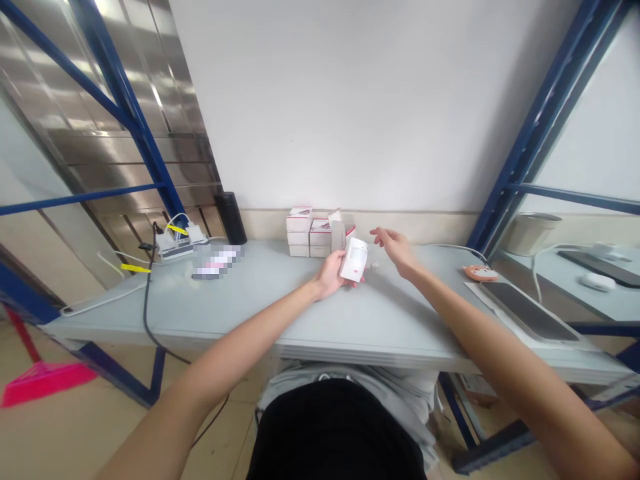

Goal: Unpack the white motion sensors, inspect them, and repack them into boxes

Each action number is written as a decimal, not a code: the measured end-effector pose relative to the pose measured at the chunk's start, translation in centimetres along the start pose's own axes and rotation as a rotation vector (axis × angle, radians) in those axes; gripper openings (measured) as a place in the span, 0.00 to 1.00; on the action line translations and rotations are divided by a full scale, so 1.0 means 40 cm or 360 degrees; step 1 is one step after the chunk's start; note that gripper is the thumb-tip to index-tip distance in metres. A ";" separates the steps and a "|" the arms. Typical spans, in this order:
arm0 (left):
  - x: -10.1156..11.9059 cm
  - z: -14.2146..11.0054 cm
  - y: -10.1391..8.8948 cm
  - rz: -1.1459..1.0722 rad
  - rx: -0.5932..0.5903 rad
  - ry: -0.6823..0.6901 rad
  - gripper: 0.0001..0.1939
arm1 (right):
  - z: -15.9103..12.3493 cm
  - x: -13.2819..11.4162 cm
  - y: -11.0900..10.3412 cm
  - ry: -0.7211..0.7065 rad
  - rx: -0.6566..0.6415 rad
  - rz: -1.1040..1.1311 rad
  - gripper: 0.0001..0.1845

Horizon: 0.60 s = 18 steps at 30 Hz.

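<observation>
A white motion sensor [355,255] with a curved window and a small red mark is in my left hand [331,275], the fingers wrapped behind it. The sensor is held tilted just above the table. To its right, my right hand [395,248] hovers in the air, fingers loosely bent and apart, touching nothing that I can see. Behind the sensor stands a small white box [338,233] with its flap up, partly hidden. Beside it are several stacked white and red boxes [299,232]. A small white piece [374,265] lies on the table between my hands, too blurred to name.
The grey table [240,300] runs against a white wall. At the left are a power strip [183,247] with cables, a black cylinder [231,219] and a blurred-out item [216,262]. At the right lie an orange and white object [481,273] and a dark flat panel [527,310].
</observation>
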<state>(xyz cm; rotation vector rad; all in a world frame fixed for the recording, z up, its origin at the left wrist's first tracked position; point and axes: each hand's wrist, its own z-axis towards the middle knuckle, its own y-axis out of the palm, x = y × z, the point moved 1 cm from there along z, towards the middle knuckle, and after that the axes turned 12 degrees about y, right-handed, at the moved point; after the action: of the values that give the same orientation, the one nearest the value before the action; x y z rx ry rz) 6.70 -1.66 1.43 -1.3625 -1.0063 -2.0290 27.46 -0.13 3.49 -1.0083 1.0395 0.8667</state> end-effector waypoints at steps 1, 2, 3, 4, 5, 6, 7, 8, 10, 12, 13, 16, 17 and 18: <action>0.000 0.001 -0.002 0.0014 0.0010 0.0005 0.26 | -0.010 -0.006 0.009 0.0034 -0.0078 0.0051 0.23; -0.001 0.002 -0.003 0.0030 0.0021 0.0006 0.26 | -0.018 -0.009 0.017 0.0066 -0.0159 0.0099 0.22; -0.003 0.003 -0.005 0.0047 0.0028 0.0007 0.26 | -0.026 -0.012 0.023 0.0092 -0.0239 0.0143 0.21; -0.004 0.005 -0.006 0.0066 0.0036 0.0009 0.26 | -0.032 -0.014 0.027 0.0114 -0.0314 0.0184 0.20; -0.006 0.006 -0.008 0.0089 0.0045 0.0014 0.27 | -0.036 -0.015 0.028 0.0134 -0.0376 0.0223 0.19; -0.008 0.006 -0.009 0.0113 0.0055 0.0019 0.27 | -0.039 -0.017 0.027 0.0154 -0.0427 0.0261 0.19; -0.010 0.007 -0.010 0.0140 0.0066 0.0022 0.28 | -0.041 -0.018 0.024 0.0178 -0.0469 0.0296 0.19; -0.012 0.007 -0.010 0.0167 0.0074 0.0024 0.28 | -0.042 -0.020 0.021 0.0207 -0.0506 0.0327 0.19; -0.012 0.004 -0.009 0.0213 0.0075 0.0023 0.30 | -0.042 -0.022 0.015 0.0267 -0.0572 0.0376 0.20; -0.009 -0.001 -0.003 0.0253 0.0043 0.0048 0.32 | -0.041 -0.023 0.011 0.0314 -0.0622 0.0402 0.21; -0.007 -0.004 0.001 0.0271 0.0020 0.0077 0.33 | -0.040 -0.022 0.009 0.0329 -0.0635 0.0411 0.21; 0.002 -0.012 0.014 0.0327 -0.0002 0.0179 0.37 | -0.033 -0.022 0.003 0.0341 -0.0616 0.0431 0.21; 0.004 -0.014 0.018 0.0342 0.0002 0.0195 0.38 | -0.029 -0.023 -0.001 0.0335 -0.0590 0.0440 0.21; 0.006 -0.014 0.020 0.0356 0.0012 0.0205 0.40 | -0.023 -0.024 -0.008 0.0326 -0.0556 0.0450 0.21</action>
<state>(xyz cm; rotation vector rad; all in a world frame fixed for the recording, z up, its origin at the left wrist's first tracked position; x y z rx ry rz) 6.89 -2.59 1.76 -1.2621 -0.7683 -1.9161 27.23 -1.18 4.30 -1.2816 1.2511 1.2252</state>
